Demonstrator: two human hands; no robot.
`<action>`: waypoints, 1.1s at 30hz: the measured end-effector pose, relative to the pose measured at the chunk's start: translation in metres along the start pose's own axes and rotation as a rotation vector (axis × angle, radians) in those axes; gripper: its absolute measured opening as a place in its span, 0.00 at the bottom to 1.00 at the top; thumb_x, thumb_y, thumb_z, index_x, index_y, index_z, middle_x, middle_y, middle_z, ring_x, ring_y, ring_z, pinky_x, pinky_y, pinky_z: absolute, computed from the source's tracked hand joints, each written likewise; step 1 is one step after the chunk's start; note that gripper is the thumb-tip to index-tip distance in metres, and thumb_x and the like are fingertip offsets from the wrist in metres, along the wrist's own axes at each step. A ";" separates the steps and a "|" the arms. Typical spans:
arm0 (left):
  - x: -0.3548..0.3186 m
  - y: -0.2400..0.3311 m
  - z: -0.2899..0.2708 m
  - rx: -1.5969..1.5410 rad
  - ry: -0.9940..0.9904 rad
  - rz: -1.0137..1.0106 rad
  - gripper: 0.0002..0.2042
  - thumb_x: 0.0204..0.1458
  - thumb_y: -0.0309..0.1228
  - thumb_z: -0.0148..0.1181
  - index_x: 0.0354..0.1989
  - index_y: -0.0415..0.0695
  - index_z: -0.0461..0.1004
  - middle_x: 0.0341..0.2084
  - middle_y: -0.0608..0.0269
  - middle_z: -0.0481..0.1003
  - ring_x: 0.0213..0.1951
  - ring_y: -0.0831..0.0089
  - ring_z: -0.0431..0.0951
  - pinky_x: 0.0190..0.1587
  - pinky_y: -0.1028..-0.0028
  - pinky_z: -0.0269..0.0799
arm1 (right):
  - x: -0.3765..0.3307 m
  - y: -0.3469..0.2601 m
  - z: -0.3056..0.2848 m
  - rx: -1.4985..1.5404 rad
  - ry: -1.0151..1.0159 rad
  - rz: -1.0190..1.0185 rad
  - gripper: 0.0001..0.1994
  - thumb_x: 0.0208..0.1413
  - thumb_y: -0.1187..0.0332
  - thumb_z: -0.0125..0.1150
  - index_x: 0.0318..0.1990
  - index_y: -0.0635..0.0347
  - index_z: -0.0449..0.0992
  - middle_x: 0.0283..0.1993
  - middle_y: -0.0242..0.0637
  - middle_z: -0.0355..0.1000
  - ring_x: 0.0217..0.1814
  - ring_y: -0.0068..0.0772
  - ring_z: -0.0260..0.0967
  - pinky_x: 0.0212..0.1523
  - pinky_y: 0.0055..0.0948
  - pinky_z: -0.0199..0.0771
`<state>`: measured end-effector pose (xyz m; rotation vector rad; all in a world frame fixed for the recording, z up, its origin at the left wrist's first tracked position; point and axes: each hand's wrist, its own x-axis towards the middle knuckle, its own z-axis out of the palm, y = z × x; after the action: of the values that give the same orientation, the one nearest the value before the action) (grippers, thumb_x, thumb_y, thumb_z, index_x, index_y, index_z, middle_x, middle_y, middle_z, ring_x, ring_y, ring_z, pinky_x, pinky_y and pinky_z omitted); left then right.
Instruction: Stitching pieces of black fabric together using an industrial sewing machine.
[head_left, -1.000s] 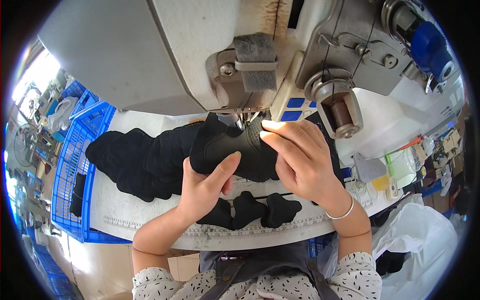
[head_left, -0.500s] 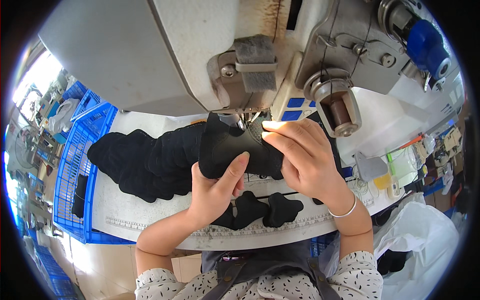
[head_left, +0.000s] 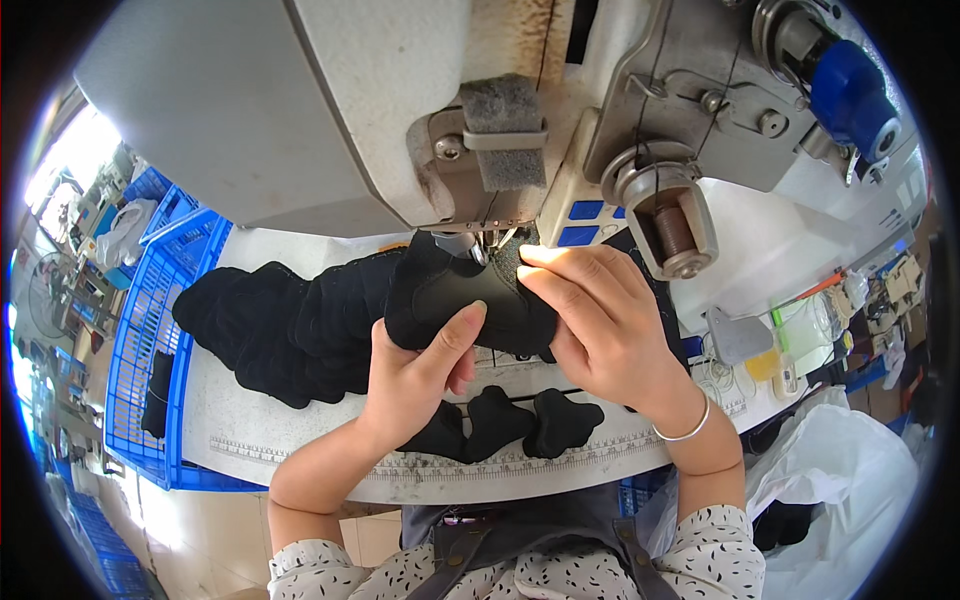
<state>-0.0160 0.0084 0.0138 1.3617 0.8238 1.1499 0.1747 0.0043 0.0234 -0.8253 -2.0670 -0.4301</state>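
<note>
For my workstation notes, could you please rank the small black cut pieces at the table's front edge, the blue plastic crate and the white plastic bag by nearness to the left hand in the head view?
1. Small black cut pieces, just right of the left hand.
2. Blue plastic crate, far left.
3. White plastic bag, far right, past the right arm.

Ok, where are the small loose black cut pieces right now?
In the head view, the small black pieces lie at the near table edge, centre, just below the left hand and beside the right wrist's bracelet.
</note>
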 end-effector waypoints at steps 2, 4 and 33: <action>0.003 0.000 -0.003 0.007 0.004 -0.008 0.11 0.54 0.34 0.55 0.23 0.42 0.72 0.09 0.71 0.66 0.11 0.86 0.63 0.13 0.83 0.54 | -0.001 0.000 0.001 0.003 -0.003 -0.005 0.22 0.30 0.83 0.53 0.41 0.66 0.71 0.45 0.40 0.69 0.40 0.41 0.67 0.41 0.35 0.67; 0.008 0.001 -0.008 0.048 -0.019 -0.006 0.13 0.54 0.35 0.54 0.20 0.42 0.70 0.09 0.72 0.66 0.11 0.86 0.61 0.13 0.83 0.53 | 0.000 -0.002 0.001 -0.032 -0.026 0.008 0.21 0.31 0.82 0.53 0.41 0.66 0.71 0.45 0.40 0.69 0.39 0.41 0.67 0.40 0.35 0.67; 0.001 -0.040 -0.112 0.293 0.428 0.020 0.12 0.48 0.29 0.62 0.37 0.35 0.71 0.16 0.71 0.69 0.12 0.87 0.62 0.15 0.85 0.56 | -0.005 0.014 -0.013 0.044 -0.041 0.139 0.13 0.43 0.84 0.51 0.39 0.66 0.72 0.37 0.41 0.71 0.32 0.36 0.69 0.29 0.25 0.67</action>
<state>-0.1165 0.0491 -0.0355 1.3781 1.3301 1.4014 0.1936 0.0051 0.0273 -0.9510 -2.0337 -0.2931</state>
